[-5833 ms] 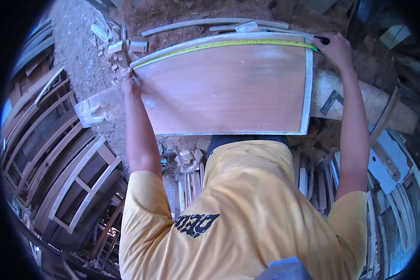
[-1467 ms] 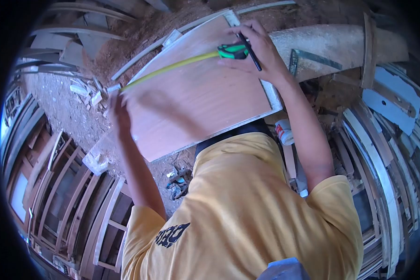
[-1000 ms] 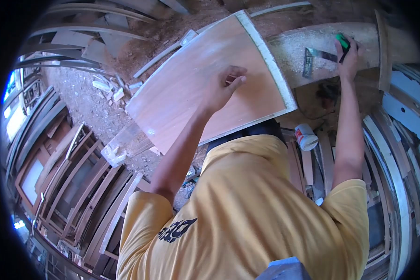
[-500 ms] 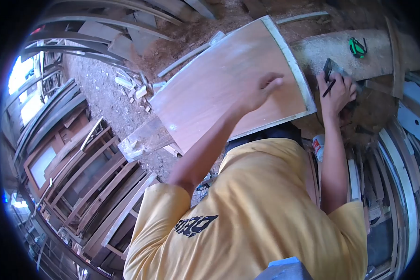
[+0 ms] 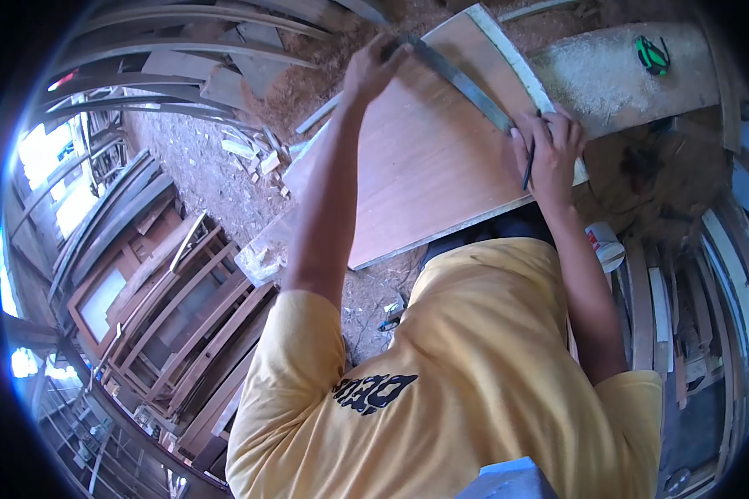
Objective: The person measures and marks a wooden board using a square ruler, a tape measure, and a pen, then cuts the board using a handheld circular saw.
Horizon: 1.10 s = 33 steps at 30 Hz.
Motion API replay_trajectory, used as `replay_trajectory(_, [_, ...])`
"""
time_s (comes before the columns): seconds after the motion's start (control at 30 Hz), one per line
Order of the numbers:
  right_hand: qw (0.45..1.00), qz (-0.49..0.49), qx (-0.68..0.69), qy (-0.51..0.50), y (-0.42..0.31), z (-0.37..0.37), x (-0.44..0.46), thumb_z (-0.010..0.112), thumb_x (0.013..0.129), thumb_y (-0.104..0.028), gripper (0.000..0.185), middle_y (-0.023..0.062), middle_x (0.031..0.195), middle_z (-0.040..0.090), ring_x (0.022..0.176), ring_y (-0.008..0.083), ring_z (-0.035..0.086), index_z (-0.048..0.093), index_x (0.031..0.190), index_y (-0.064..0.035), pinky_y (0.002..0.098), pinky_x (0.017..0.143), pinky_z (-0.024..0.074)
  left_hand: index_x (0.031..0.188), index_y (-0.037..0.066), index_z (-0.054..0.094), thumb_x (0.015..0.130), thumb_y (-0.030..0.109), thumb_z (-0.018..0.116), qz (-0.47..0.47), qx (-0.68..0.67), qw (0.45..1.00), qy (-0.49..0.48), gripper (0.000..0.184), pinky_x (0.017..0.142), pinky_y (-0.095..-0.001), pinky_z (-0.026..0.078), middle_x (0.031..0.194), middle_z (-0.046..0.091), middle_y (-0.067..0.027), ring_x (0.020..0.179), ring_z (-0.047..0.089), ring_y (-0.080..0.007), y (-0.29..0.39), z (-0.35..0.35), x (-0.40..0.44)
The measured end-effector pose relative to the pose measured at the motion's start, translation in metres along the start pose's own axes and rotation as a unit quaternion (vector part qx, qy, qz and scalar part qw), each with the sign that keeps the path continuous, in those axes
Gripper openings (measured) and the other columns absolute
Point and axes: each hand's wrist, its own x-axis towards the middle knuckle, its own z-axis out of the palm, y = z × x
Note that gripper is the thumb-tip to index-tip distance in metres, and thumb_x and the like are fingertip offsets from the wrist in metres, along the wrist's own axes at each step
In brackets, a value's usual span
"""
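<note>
A flat wooden panel [image 5: 429,158] with a pale edge strip lies in front of my body. Over its upper right part runs a metal square [image 5: 462,85], its long blade slanting between my hands. My right hand [image 5: 551,150] is closed on the square's lower right end and also has a black pen [image 5: 529,165] between its fingers. Near the blade's upper left end is my left hand [image 5: 374,68], its fingers curled; what they hold is hidden. On the dusty board at the upper right rests the green tape measure [image 5: 652,56].
The dusty board [image 5: 616,83] extends right from the panel. Wooden frames [image 5: 183,308] are stacked at the left, and long strips [image 5: 736,291] at the right. Offcuts [image 5: 262,158] lie on the ground beyond the panel. A white tub [image 5: 607,247] stands beside my right forearm.
The tape measure has gone from my right hand to the dusty board. My right hand has brought the square from there onto the panel. My left hand has moved to the panel's far edge.
</note>
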Motion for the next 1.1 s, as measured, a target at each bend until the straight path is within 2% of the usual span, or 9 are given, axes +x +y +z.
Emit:
replay_trajectory(0.17, [0.997, -0.062, 0.023, -0.036, 0.0, 0.033, -0.008, 0.076, 0.088, -0.024, 0.035, 0.0058, 0.114, 0.058, 0.125, 0.029, 0.053, 0.074, 0.122, -0.0163, 0.0569, 0.11, 0.0365, 0.12, 0.013, 0.075, 0.09, 0.051, 0.074, 0.162, 0.208, 0.956, 0.131, 0.048, 0.092, -0.0463, 0.052, 0.113, 0.072, -0.018, 0.11, 0.064, -0.0391, -0.035, 0.01, 0.041])
replay_trajectory(0.27, [0.997, -0.066, 0.034, -0.009, 0.001, 0.04, -0.01, 0.078, 0.086, -0.021, 0.037, 0.0048, 0.112, 0.059, 0.123, 0.0282, 0.055, 0.075, 0.123, -0.0186, 0.0548, 0.109, 0.0384, 0.125, 0.018, 0.074, 0.088, 0.056, 0.075, 0.035, 0.17, 0.97, 0.169, 0.053, 0.108, -0.0529, 0.041, 0.13, 0.066, -0.0147, 0.133, 0.05, -0.0413, -0.018, 0.033, 0.032])
replay_trajectory(0.3, [0.997, -0.072, 0.03, -0.006, 0.002, 0.04, -0.01, 0.078, 0.086, -0.02, 0.037, 0.0044, 0.111, 0.059, 0.122, 0.028, 0.056, 0.075, 0.123, -0.0197, 0.0539, 0.108, 0.0392, 0.125, 0.018, 0.074, 0.088, 0.056, 0.075, 0.032, 0.17, 0.971, 0.167, 0.053, 0.108, -0.0529, 0.041, 0.13, 0.066, -0.0147, 0.133, 0.05, -0.0413, -0.016, 0.038, 0.032])
replay_trajectory(0.4, [0.997, -0.079, 0.019, -0.009, 0.001, 0.039, -0.01, 0.078, 0.086, -0.017, 0.037, 0.0039, 0.109, 0.06, 0.12, 0.0275, 0.057, 0.076, 0.122, -0.0214, 0.0524, 0.107, 0.0407, 0.118, 0.009, 0.072, 0.098, 0.026, 0.069, 0.141, 0.229, 0.933, 0.238, 0.027, 0.096, -0.0477, 0.046, 0.097, 0.072, -0.0133, 0.098, 0.061, -0.03, -0.011, 0.051, 0.032])
replay_trajectory(0.47, [0.997, -0.081, 0.012, -0.012, 0.002, 0.039, -0.007, 0.078, 0.086, -0.016, 0.037, 0.0038, 0.109, 0.06, 0.119, 0.0273, 0.058, 0.076, 0.122, -0.022, 0.0518, 0.106, 0.0413, 0.122, 0.012, 0.072, 0.096, 0.031, 0.071, 0.129, 0.177, 0.946, 0.238, 0.032, 0.103, -0.0514, 0.039, 0.097, 0.071, -0.0129, 0.104, 0.057, -0.0321, -0.01, 0.057, 0.034])
replay_trajectory(0.7, [0.991, -0.119, 0.015, -0.067, -0.001, 0.035, -0.005, 0.071, 0.088, -0.015, 0.039, 0.0051, 0.109, 0.059, 0.119, 0.0273, 0.057, 0.075, 0.126, -0.0219, 0.052, 0.108, 0.0419, 0.125, 0.015, 0.072, 0.095, 0.029, 0.072, 0.119, 0.161, 0.95, 0.24, 0.034, 0.103, -0.0522, 0.04, 0.108, 0.065, -0.018, 0.111, 0.054, -0.0393, -0.005, 0.047, 0.032])
replay_trajectory(0.9, [0.989, -0.116, 0.001, -0.089, 0.0, 0.037, -0.006, 0.067, 0.089, -0.015, 0.04, 0.0051, 0.11, 0.059, 0.121, 0.0266, 0.056, 0.073, 0.129, -0.022, 0.0527, 0.11, 0.0416, 0.133, 0.016, 0.067, 0.09, 0.031, 0.076, 0.118, 0.171, 0.943, 0.261, 0.046, 0.113, -0.0563, 0.035, 0.132, 0.055, -0.0218, 0.126, 0.047, -0.0416, 0.011, 0.062, 0.009])
replay_trajectory(0.97, [0.989, -0.115, -0.007, -0.094, -0.001, 0.037, -0.006, 0.067, 0.09, -0.015, 0.04, 0.0049, 0.11, 0.059, 0.122, 0.0264, 0.056, 0.073, 0.129, -0.0221, 0.0528, 0.111, 0.0415, 0.143, 0.017, 0.06, 0.086, 0.04, 0.078, 0.182, 0.278, 0.89, 0.312, 0.064, 0.119, -0.0605, 0.025, 0.146, 0.047, -0.0215, 0.141, 0.038, -0.0427, 0.011, 0.077, -0.006])
replay_trajectory(1.1, [0.989, -0.112, -0.006, -0.096, -0.002, 0.036, -0.005, 0.067, 0.09, -0.017, 0.04, 0.0048, 0.111, 0.06, 0.122, 0.0263, 0.056, 0.073, 0.129, -0.0221, 0.0525, 0.111, 0.0414, 0.13, 0.025, 0.072, 0.086, 0.06, 0.075, 0.198, 0.3, 0.887, 0.29, 0.057, 0.119, -0.0602, 0.024, 0.144, 0.057, -0.0094, 0.144, 0.035, -0.0417, 0.004, 0.098, -0.029])
